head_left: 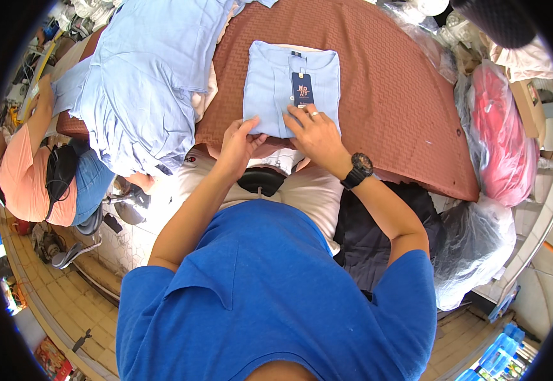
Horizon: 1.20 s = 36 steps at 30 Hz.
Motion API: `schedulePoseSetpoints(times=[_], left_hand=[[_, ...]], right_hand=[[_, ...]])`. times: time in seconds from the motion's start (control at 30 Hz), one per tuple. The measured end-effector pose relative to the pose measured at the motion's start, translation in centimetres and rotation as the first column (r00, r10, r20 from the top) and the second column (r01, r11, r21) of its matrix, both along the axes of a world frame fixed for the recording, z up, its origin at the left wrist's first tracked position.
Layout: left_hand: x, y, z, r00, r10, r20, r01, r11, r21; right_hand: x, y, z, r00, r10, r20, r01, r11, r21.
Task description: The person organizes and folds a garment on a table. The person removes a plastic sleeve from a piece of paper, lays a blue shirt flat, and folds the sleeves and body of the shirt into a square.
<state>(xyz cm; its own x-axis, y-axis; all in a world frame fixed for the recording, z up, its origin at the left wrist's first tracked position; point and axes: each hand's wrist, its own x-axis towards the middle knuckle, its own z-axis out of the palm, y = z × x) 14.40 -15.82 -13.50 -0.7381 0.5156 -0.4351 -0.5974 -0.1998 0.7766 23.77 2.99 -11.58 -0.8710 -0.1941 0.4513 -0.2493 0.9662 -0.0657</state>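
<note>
A folded light blue shirt (269,79) lies at the front edge of the brown-covered table. My left hand (239,145) pinches its near left corner, thumb on top and fingers curled at the edge. A dark hang tag (302,89) with a small orange print hangs by a string from the neckline, over the shirt's front. Resting on the shirt's lower right part is my right hand (317,132), its fingers apart and the tips at the tag's bottom end. A ring and a black wristwatch (358,170) are on that arm.
Loose light blue shirts (146,76) are heaped at the left of the brown table cover (390,95). A person in a peach top (22,171) sits at far left, an arm reaching forward. Plastic-wrapped red goods (501,140) and a clear plastic bag (476,247) stand at the right.
</note>
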Motion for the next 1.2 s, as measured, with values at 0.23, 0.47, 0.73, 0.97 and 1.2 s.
schedulePoseSetpoints(times=[0.23, 0.47, 0.73, 0.97, 1.2], left_hand=[[6.2, -0.2, -0.9, 0.497, -0.061, -0.866, -0.25, 0.945, -0.21], [4.0, 3.1, 0.1, 0.283, -0.054, -0.958, -0.212, 0.97, -0.117], [4.6, -0.2, -4.2, 0.771, 0.014, -0.637, -0.167, 0.969, -0.181], [-2.5, -2.0, -4.3, 0.741, -0.053, -0.67, -0.291, 0.873, -0.391], [-9.8, 4.2, -3.0, 0.754, -0.333, -0.566, -0.177, 0.727, -0.663]], right_hand=[[-1.4, 1.7, 2.8, 0.979, 0.046, 0.2, -0.013, 0.987, -0.16], [-3.3, 3.6, 4.1, 0.942, 0.126, 0.311, -0.08, 0.984, -0.159], [-1.8, 1.5, 3.0, 0.96, 0.064, 0.274, -0.046, 0.996, -0.073], [1.2, -0.7, 3.0, 0.967, 0.087, 0.24, -0.019, 0.962, -0.274], [-2.0, 5.6, 0.0, 0.836, -0.439, 0.33, 0.548, 0.714, -0.436]])
